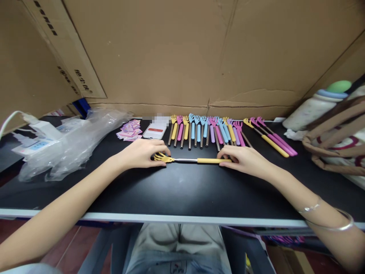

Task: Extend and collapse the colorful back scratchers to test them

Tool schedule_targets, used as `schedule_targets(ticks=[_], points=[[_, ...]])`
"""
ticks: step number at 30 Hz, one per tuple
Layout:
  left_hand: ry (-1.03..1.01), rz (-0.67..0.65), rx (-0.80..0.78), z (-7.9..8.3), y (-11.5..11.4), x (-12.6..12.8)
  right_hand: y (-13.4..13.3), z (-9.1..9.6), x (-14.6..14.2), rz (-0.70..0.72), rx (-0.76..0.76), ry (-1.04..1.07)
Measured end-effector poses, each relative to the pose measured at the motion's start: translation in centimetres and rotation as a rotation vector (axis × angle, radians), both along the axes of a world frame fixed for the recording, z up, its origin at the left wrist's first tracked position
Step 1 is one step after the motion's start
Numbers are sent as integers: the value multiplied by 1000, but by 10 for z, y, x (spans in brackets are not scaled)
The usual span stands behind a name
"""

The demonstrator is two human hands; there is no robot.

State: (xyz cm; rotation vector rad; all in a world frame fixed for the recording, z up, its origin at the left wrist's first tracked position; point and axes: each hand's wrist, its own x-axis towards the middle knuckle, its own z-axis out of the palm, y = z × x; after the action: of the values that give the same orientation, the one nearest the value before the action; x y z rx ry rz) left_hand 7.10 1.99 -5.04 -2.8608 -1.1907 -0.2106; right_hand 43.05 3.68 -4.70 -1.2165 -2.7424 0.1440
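A yellow telescopic back scratcher (188, 160) lies across the black table (182, 190), its metal rod pulled partly out. My left hand (142, 153) is closed on its yellow claw head. My right hand (245, 158) grips the yellow handle end. Behind them lies a row of several collapsed back scratchers (208, 131) in yellow, pink, blue and purple, with three more (270, 139) lying to the right.
A white phone (155, 131) and a pile of small pink labels (129, 130) sit behind my left hand. Clear plastic bags (74, 142) and a power strip (34, 142) lie at left. A bag (336, 144) and bottle (310, 108) stand at right. Cardboard walls enclose the back.
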Motion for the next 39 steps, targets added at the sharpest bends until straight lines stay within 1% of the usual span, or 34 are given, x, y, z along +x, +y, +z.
schedule_targets(ticks=[9, 19, 34, 39], points=[[20, 78, -88, 9, 0, -8, -2, 4, 2, -28, -12, -28], [6, 102, -143, 10, 0, -10, -4, 5, 4, -41, -16, -29], [-4, 112, -136, 9, -1, -9, -4, 4, 4, -46, -15, -37], [14, 127, -104, 8, -3, -5, -2, 0, 7, 13, 47, -11]])
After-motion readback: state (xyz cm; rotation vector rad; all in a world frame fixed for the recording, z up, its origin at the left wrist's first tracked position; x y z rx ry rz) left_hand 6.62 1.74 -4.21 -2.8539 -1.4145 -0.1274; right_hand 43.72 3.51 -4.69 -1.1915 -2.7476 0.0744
